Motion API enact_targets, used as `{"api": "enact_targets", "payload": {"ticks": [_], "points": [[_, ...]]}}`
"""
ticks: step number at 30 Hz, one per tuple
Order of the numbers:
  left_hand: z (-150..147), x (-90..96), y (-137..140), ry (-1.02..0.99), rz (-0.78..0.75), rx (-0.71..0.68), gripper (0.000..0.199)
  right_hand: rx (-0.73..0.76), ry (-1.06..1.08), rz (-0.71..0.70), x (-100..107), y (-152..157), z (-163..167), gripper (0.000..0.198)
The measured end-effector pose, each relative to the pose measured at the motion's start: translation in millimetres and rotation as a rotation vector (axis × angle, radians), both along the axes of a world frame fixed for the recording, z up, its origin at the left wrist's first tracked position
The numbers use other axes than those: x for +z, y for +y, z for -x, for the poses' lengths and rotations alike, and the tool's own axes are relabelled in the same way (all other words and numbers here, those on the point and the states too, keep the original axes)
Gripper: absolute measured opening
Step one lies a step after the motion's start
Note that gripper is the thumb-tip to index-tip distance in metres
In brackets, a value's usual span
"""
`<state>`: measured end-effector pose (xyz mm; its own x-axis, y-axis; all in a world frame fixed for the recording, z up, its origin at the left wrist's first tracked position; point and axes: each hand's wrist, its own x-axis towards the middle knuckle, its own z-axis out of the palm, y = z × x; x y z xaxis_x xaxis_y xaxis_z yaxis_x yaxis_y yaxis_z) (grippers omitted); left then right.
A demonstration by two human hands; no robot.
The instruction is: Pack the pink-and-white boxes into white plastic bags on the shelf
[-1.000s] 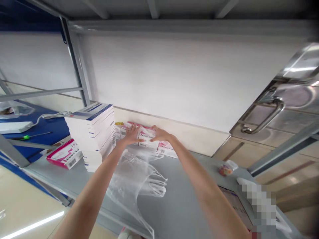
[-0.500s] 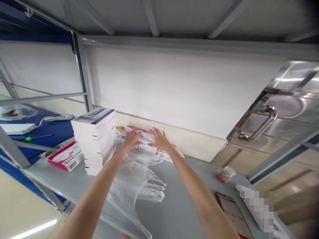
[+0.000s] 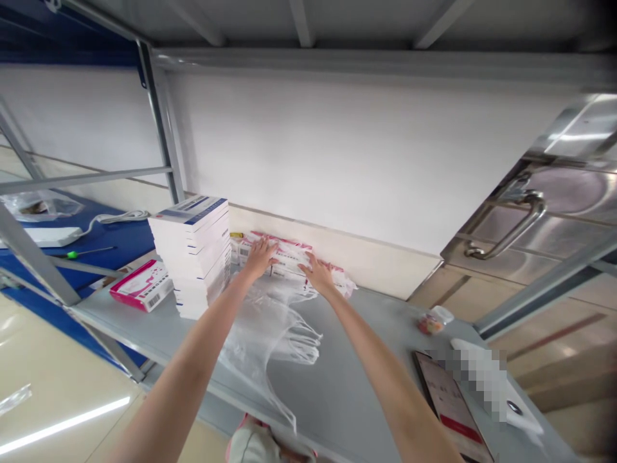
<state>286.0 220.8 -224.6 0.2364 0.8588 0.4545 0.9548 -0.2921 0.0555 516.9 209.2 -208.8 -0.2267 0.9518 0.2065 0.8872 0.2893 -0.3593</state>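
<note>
At the back of the grey shelf [image 3: 332, 386], a row of white and pink boxes [image 3: 289, 273] lies against the wall. My left hand [image 3: 260, 258] rests over the left part of the row, fingers spread. Further right, my right hand [image 3: 318, 273] lies on the boxes with its fingers apart. Neither hand is closed around anything. A clear plastic bag [image 3: 260, 328] spreads from the boxes toward the shelf's front edge, its handles loose. Left of it stands a tall stack of white and blue boxes [image 3: 193, 257].
A pink and white box [image 3: 143, 286] lies left of the stack. On the right are a small jar [image 3: 434, 319], a phone [image 3: 448, 399] and a white object [image 3: 501, 386], partly blurred out. A metal post [image 3: 161, 122] rises at the left, and a shelf [image 3: 361, 61] hangs overhead.
My right hand has come down from above the row onto the boxes. My left hand stays over the left part. The view has tilted slightly downward.
</note>
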Motion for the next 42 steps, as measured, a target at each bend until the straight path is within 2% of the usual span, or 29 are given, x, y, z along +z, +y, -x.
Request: {"api": "enact_targets", "payload": {"ticks": [3, 5, 7, 10, 13, 15, 18, 20, 23, 28, 33, 37, 42], "points": [[-3, 4.7, -8, -0.042, 0.036, 0.002, 0.058, -0.017, 0.048, -0.065, -6, -10, 0, 0.065], [-7, 9.3, -22, -0.091, 0.042, -0.004, 0.063, -0.024, 0.105, -0.155, -12, -30, -5, 0.069], [-14, 14.3, -46, -0.159, 0.024, -0.028, 0.065, -0.022, 0.177, -0.253, -21, -64, -15, 0.070], [-27, 19.2, -104, -0.245, 0.025, -0.107, 0.060, -0.010, 0.238, -0.317, -47, -136, -37, 0.068], [-51, 16.5, -183, -0.278, 0.128, -0.251, 0.048, -0.098, 0.225, -0.232, -81, -209, -63, 0.066], [-74, 9.4, -235, -0.305, 0.223, -0.336, 0.046, -0.126, 0.133, -0.134, -97, -246, -74, 0.065], [-113, -9.1, -295, -0.322, 0.300, -0.445, 0.049, -0.119, -0.102, -0.025, -101, -277, -77, 0.057], [-136, -24.3, -315, -0.315, 0.334, -0.508, 0.052, -0.118, -0.242, 0.047, -92, -286, -74, 0.054], [-155, -45.9, -321, -0.260, 0.381, -0.451, 0.055, -0.115, -0.317, 0.119, -76, -292, -68, 0.054], [-157, -67.3, -311, -0.124, 0.244, -0.336, 0.061, -0.125, -0.282, 0.079, -69, -297, -67, 0.052], [-154, -68.6, -309, -0.045, 0.241, -0.363, 0.062, -0.141, -0.245, 0.079, -69, -297, -66, 0.051], [-156, -68.2, -307, -0.050, 0.249, -0.376, 0.063, -0.155, -0.256, 0.104, -67, -297, -65, 0.051], [-157, -70.8, -301, -0.057, 0.260, -0.388, 0.061, -0.165, -0.305, 0.072, -73, -297, -67, 0.050]]}}
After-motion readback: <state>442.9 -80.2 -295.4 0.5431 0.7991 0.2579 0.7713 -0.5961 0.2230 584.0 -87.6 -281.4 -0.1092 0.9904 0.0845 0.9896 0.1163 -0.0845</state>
